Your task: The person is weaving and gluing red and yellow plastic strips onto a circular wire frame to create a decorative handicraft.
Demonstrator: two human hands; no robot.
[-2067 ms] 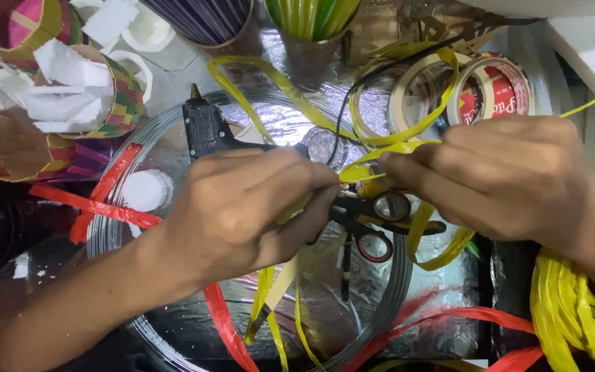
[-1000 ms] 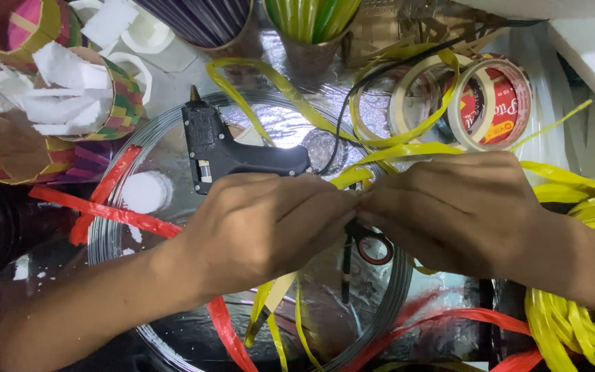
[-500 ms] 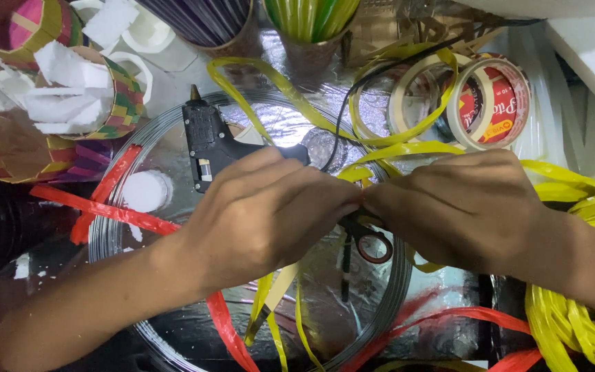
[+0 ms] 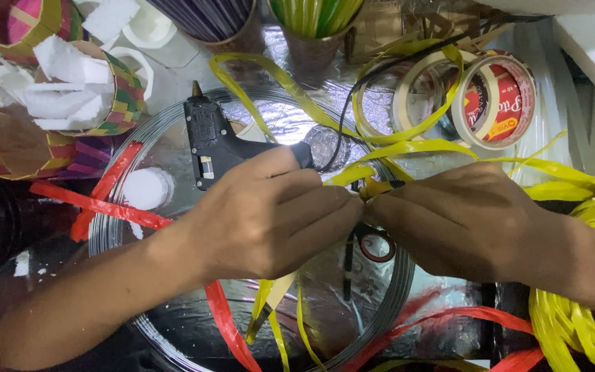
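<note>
My left hand (image 4: 273, 210) and my right hand (image 4: 463, 220) meet fingertip to fingertip at the middle of the view, both pinched on a folded yellow plastic strip (image 4: 373, 187). Loose ends of the strip hang below my left palm and trail away to the right. A black glue gun (image 4: 218, 145) lies just behind my left hand, nozzle pointing away. Scissors with red-lined handles (image 4: 374, 246) lie under my hands, mostly hidden.
A coil of grey wire (image 4: 111, 227) rings the work spot. Red plastic strips (image 4: 105, 207) cross at left and bottom. Two tape rolls (image 4: 494, 100) sit at back right, a yellow strip bundle (image 4: 573, 324) at right, woven coloured baskets (image 4: 105, 89) at back left.
My hands have drawn together over the scissors and closed on the yellow strip; earlier they were apart with the scissors visible. The glue gun has not moved.
</note>
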